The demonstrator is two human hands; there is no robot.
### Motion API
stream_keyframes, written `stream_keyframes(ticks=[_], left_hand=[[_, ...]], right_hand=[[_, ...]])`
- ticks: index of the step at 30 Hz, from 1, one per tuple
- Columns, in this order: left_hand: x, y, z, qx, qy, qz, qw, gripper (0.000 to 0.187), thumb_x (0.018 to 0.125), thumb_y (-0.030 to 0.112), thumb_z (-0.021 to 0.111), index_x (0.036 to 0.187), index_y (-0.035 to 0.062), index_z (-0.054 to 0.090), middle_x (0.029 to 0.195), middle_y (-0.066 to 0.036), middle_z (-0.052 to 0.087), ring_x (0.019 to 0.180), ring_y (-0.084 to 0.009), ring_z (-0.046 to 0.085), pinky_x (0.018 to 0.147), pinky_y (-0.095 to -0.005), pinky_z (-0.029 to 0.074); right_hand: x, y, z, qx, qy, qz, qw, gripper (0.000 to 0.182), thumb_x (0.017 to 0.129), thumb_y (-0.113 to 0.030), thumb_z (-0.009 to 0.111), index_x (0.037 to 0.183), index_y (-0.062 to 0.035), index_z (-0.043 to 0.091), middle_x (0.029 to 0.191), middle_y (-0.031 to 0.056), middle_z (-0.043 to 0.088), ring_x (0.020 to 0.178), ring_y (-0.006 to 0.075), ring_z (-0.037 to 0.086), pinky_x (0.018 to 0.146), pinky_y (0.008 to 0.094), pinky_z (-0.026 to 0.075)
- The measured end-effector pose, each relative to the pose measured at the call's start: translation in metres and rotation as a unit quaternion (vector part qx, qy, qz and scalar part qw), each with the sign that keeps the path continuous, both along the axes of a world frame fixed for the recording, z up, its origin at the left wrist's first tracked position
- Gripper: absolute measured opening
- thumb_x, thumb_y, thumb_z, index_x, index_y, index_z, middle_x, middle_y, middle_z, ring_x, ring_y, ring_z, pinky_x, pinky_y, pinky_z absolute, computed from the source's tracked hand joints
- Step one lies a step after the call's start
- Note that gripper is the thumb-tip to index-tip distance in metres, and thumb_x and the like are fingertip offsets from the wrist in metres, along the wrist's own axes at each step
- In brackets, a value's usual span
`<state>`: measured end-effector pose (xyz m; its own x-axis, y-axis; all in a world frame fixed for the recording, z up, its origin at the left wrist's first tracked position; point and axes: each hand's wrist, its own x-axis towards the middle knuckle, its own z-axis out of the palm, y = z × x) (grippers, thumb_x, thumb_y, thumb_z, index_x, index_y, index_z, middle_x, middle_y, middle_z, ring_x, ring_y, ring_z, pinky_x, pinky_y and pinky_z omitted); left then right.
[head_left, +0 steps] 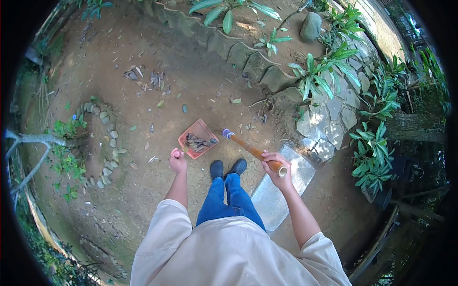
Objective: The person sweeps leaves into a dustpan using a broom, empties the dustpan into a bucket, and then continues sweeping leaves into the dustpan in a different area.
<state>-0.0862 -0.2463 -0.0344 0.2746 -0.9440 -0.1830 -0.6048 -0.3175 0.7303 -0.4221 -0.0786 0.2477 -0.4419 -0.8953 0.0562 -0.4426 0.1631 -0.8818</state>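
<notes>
Head view, looking straight down: nearest the camera are the cream sleeves and blue trousers, with two dark shoes (pixel 228 168) on cracked bare earth. At about 9 o'clock from the shoes, the left hand (pixel 177 160) is curled into a fist round the end of the dustpan's handle; at 3 o'clock, the right hand (pixel 275 164) is wrapped round the top of the broom's orange pole (pixel 253 150) (all fingers closed, none spread). Just ahead of the toes, at 11 o'clock, the red dustpan (pixel 198 138) lies on the ground holding dry leaves, and the broom head meets the soil at its right edge. To do this sweep well, I judge the pan's lip should stay pressed flat to the earth while short, low strokes draw litter in. Farther off, loose leaves (pixel 143 78) lie scattered at 11 o'clock, before the stone border (pixel 248 59).
</notes>
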Motion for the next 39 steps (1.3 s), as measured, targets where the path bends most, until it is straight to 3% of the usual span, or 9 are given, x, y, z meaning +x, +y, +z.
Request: stream_keyframes(ticks=[9,20,27,32,35,39], left_hand=[[-0.001,0.0,0.007,-0.032,0.072,-0.014,0.997,0.038,0.081,0.006,0.08,0.117,0.0094,0.067,0.103,-0.013,0.072,0.094,-0.0248,0.069,0.085,-0.0374,0.054],[-0.057,0.003,0.018,-0.029,0.094,-0.108,0.989,0.036,0.084,0.006,0.078,0.117,0.0079,0.066,0.1,-0.013,0.072,0.094,-0.0223,0.069,0.088,-0.0352,0.054],[-0.098,0.004,0.016,-0.007,0.007,-0.163,0.987,0.037,0.081,0.006,0.079,0.116,0.0107,0.068,0.104,-0.013,0.073,0.096,-0.0276,0.07,0.086,-0.038,0.054],[-0.121,0.006,0.025,0.021,0.002,-0.166,0.986,0.038,0.079,0.003,0.08,0.114,0.008,0.068,0.105,-0.013,0.072,0.097,-0.0266,0.07,0.087,-0.037,0.054],[-0.124,0.007,0.021,0.017,0.016,-0.166,0.986,0.038,0.079,0.002,0.08,0.115,0.0078,0.068,0.105,-0.012,0.073,0.097,-0.0256,0.07,0.088,-0.0364,0.054],[-0.116,0.007,0.002,-0.002,0.031,-0.168,0.985,0.039,0.08,0.007,0.081,0.116,0.0131,0.068,0.105,-0.014,0.072,0.096,-0.0298,0.07,0.085,-0.0396,0.054]], right_hand=[[-0.005,0.037,0.045,0.011,-0.078,-0.126,0.989,0.017,0.08,0.008,0.075,0.091,-0.0018,0.067,0.104,0.0129,0.074,0.109,0.0267,0.07,0.097,0.0383,0.053],[-0.04,0.083,0.043,0.031,0.052,-0.249,0.967,0.016,0.08,0.007,0.076,0.091,-0.0017,0.068,0.104,0.0125,0.073,0.107,0.0256,0.07,0.096,0.037,0.052],[-0.052,0.101,0.014,0.04,0.121,-0.259,0.957,0.017,0.078,0.005,0.077,0.09,-0.0029,0.068,0.102,0.0124,0.074,0.106,0.0279,0.071,0.094,0.0381,0.053],[-0.048,0.11,-0.007,0.042,0.08,-0.228,0.969,0.016,0.077,0.007,0.076,0.088,-0.0033,0.069,0.102,0.0113,0.074,0.106,0.0276,0.071,0.093,0.0374,0.055],[-0.043,0.117,0.01,0.053,0.02,-0.194,0.979,0.016,0.077,0.007,0.076,0.087,-0.0032,0.069,0.102,0.011,0.074,0.106,0.0267,0.071,0.093,0.0365,0.055],[-0.037,0.131,0.028,0.027,-0.071,-0.235,0.969,0.018,0.078,0.009,0.076,0.09,-0.0023,0.068,0.103,0.0119,0.074,0.105,0.0257,0.071,0.095,0.0375,0.055]])
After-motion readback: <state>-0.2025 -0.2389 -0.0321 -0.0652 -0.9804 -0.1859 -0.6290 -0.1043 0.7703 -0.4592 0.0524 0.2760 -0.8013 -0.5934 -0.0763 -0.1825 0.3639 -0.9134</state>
